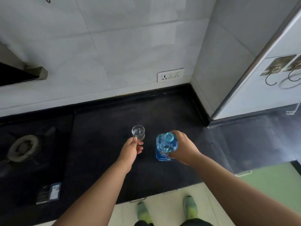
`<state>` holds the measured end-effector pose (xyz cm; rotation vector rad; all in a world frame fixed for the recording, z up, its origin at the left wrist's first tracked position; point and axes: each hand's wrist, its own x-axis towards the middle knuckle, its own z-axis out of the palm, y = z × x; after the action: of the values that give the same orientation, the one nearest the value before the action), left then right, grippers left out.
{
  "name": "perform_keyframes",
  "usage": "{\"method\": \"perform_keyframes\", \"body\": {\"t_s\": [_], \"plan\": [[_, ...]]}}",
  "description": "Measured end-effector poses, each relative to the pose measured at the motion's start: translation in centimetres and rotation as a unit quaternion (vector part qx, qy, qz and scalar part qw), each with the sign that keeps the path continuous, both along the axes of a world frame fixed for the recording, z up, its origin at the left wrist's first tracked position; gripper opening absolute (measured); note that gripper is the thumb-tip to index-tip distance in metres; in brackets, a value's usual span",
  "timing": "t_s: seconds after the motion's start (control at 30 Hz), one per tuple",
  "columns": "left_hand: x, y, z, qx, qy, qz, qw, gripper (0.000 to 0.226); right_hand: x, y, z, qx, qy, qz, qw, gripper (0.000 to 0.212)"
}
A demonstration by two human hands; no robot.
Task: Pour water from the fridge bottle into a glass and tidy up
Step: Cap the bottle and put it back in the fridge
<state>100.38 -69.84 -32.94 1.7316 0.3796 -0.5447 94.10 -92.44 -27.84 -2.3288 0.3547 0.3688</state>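
Observation:
A clear glass point(138, 132) with some water in it stands on the black counter point(101, 154). My left hand point(131, 150) is at its near side, thumb and fingers curled round its base. To the right stands a blue plastic bottle point(164, 147), upright, its mouth uncapped. My right hand point(182, 148) grips the bottle's right side near the shoulder. No cap is in view.
A gas burner point(22, 148) sits on the stove at the left, with a label point(48, 192) on its front. A wall socket point(170, 74) is at the back. A white appliance side with hooks point(276, 75) rises at the right. My feet stand below the counter edge.

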Motion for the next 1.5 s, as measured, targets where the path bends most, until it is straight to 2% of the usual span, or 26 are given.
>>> {"method": "perform_keyframes", "body": {"t_s": [0.17,0.33,0.37,0.43,0.5,0.6,0.73,0.9,1.0,1.07,1.17,1.23,1.3,1.4,1.5], "plan": [[-0.2,-0.9,-2.7,0.004,0.047,-0.01,0.999,0.03,-0.2,-0.4,-1.4,0.032,-0.003,0.006,0.999,0.098],[0.1,-1.5,-4.3,0.0,0.077,-0.013,0.997,0.03,-0.4,-2.1,-2.8,0.056,0.034,0.049,0.997,0.128],[0.2,-1.5,-4.5,-0.004,0.083,-0.009,0.997,0.03,-0.4,-2.8,-3.4,0.067,0.04,0.044,0.996,0.126],[0.5,-1.6,-4.7,-0.005,0.093,-0.002,0.996,0.031,0.0,-4.2,-4.6,0.068,0.039,0.014,0.997,0.108],[0.7,-1.5,-4.9,0.003,0.097,0.002,0.995,0.032,0.9,-5.3,-5.4,0.027,0.028,-0.017,0.999,0.087],[0.9,-1.4,-5.6,0.007,0.101,0.014,0.995,0.031,2.7,-6.2,-6.6,-0.025,0.032,-0.031,0.999,0.068],[0.8,-1.0,-6.4,0.02,0.108,0.006,0.994,0.03,4.9,-6.4,-9.1,-0.067,0.055,-0.002,0.996,0.057],[0.5,-0.8,-6.0,0.061,0.095,-0.002,0.994,0.025,5.6,-5.9,-11.4,-0.116,0.087,0.088,0.986,0.053],[0.7,-0.8,-5.2,0.086,0.098,0.048,0.99,0.016,5.6,-5.9,-12.6,-0.128,0.078,0.068,0.986,0.048],[0.4,-0.7,-4.3,0.105,0.091,0.067,0.988,0.022,5.5,-6.3,-13.6,-0.128,0.072,0.044,0.988,0.042],[-1.0,-0.6,-2.5,0.139,-0.012,0.025,0.99,0.03,5.1,-6.4,-13.2,-0.11,0.061,-0.009,0.992,0.032],[-2.2,-0.7,-0.7,0.126,-0.093,-0.03,0.987,0.04,4.6,-6.2,-11.5,-0.095,0.046,-0.028,0.994,0.023],[-3.0,-1.1,1.0,0.117,-0.139,-0.126,0.975,0.061,4.3,-6.1,-9.2,-0.078,0.029,-0.039,0.996,0.017],[-3.4,-2.1,2.8,0.116,-0.141,-0.252,0.95,0.091,3.9,-6.2,-5.9,-0.046,-0.026,-0.056,0.997,0.02],[-3.2,-3.7,3.7,0.121,-0.137,-0.299,0.937,0.108,3.1,-5.9,-2.3,-0.01,-0.071,-0.083,0.994,0.019]]}}
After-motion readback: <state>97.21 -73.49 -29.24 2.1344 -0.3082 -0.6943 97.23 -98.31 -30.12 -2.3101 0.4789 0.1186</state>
